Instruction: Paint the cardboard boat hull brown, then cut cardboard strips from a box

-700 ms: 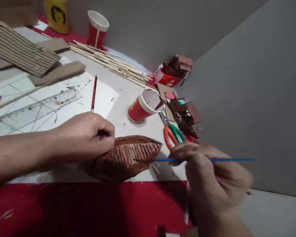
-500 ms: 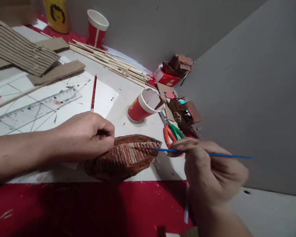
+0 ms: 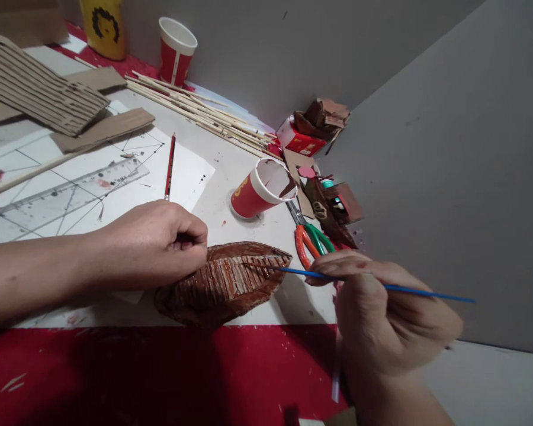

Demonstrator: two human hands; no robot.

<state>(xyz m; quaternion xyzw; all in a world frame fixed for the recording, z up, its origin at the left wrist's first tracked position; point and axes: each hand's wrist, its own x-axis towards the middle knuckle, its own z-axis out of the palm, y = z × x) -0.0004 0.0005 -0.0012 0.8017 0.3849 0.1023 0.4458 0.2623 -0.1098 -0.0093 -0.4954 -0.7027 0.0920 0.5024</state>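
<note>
A small brown boat model (image 3: 231,284) lies at the table's front edge, its ridged deck partly coated in glossy brown and partly pale. In my right hand (image 3: 386,313) is a thin blue paintbrush (image 3: 315,274), pinched between thumb and fingers, its dark tip touching the deck strips. My left hand (image 3: 169,242) is closed at the boat's far left side; its fingertips meet the rim, and the exact grip is hidden. Behind the boat stands a red and white paper cup (image 3: 253,195) with brown smears inside.
Scissors (image 3: 308,236) with orange and green handles lie right of the cup. Thin wooden sticks (image 3: 199,112) stretch along the back beside a second cup (image 3: 176,53). On drawn paper lie a clear ruler (image 3: 71,189), a pencil (image 3: 170,165) and cardboard pieces (image 3: 39,83). A grey wall (image 3: 448,177) rises at right.
My right hand has shifted slightly right and down, and the brush's rear end has dipped. The brush tip stays on the deck. My left hand and the boat look nearly unmoved.
</note>
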